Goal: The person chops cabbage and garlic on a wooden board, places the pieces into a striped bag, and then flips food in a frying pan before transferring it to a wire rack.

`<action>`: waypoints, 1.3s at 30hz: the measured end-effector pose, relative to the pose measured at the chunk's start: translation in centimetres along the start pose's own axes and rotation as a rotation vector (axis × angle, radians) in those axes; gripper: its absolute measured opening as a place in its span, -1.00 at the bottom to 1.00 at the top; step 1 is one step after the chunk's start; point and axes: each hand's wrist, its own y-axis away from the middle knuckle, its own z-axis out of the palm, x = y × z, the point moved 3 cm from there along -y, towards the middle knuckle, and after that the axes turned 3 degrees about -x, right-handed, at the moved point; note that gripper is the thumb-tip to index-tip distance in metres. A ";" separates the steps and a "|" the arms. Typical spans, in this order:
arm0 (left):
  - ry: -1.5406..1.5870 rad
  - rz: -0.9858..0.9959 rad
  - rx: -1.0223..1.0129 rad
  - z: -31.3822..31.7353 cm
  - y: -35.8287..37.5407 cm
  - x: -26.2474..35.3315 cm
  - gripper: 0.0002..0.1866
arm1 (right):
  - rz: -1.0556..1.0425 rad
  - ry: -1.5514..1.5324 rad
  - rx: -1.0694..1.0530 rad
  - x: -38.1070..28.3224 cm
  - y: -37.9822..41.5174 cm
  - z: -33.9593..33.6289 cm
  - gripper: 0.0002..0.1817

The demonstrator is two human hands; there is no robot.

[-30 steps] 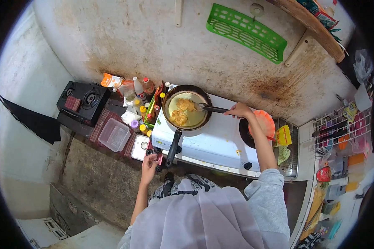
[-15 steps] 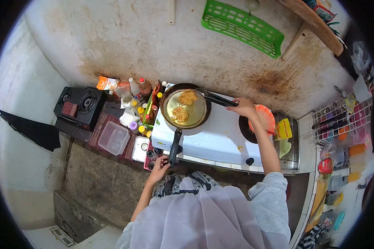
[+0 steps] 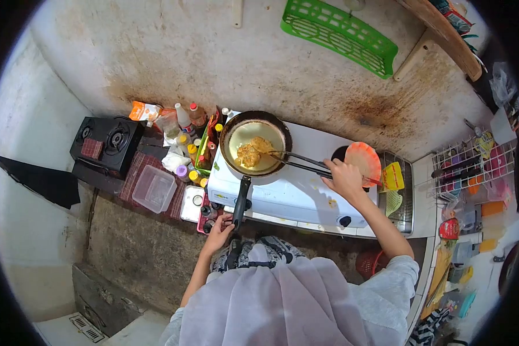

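Note:
A dark frying pan (image 3: 257,120) with oil sits on the left side of the white stove (image 3: 282,202). Two golden-brown fried pieces (image 3: 248,155) lie close together in the oil. My right hand (image 3: 345,177) is closed on black tongs (image 3: 305,162), whose tips reach into the pan at the right-hand piece. At the end of the black pan handle (image 3: 240,202), my left hand (image 3: 218,232) has its fingers closed round the tip.
Bottles and jars (image 3: 193,151) crowd the stove's left side, near a clear plastic container (image 3: 154,189) and a black two-burner stove (image 3: 108,144). At the right are an orange-and-white fan-shaped item (image 3: 363,161) and a dish rack (image 3: 473,170). A green rack (image 3: 340,37) hangs above.
My right hand and the tongs have moved down, with the tips now in the pan. The upper fried piece has shifted down against the other one. My left hand stays at the handle.

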 end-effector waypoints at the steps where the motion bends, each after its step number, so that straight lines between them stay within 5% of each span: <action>1: -0.001 -0.001 -0.005 0.1 0.0 0.1 -0.58 | 0.011 -0.004 0.001 0.1 -0.1 0.2 -0.50; 5: -0.039 -0.065 -0.010 0.5 0.4 1.2 -0.58 | 0.020 -0.019 0.051 0.0 -1.5 1.0 -0.50; 14: -0.022 -0.045 -0.009 0.3 0.3 0.8 -0.58 | 0.201 -0.306 -0.205 2.9 -3.8 1.0 -0.39; 18: -0.001 -0.082 -0.023 0.3 0.4 0.6 -0.55 | 0.183 -0.284 -0.164 3.3 -6.4 3.1 -0.42; 20: 0.002 -0.071 -0.026 0.3 0.4 0.5 -0.55 | 0.169 -0.214 0.021 2.2 -7.2 3.1 -0.47; 30: 0.017 -0.040 0.018 0.1 0.5 0.3 -0.62 | 0.085 -0.130 0.070 0.3 -8.2 4.3 -0.65; 33: 0.017 -0.025 0.003 -0.1 0.2 0.0 -0.62 | 0.099 -0.115 0.032 0.1 -8.3 3.9 -0.61; 39: 0.063 -0.035 0.000 -0.2 0.2 0.1 -0.58 | 0.294 -0.434 -0.365 4.3 -9.3 3.6 -0.35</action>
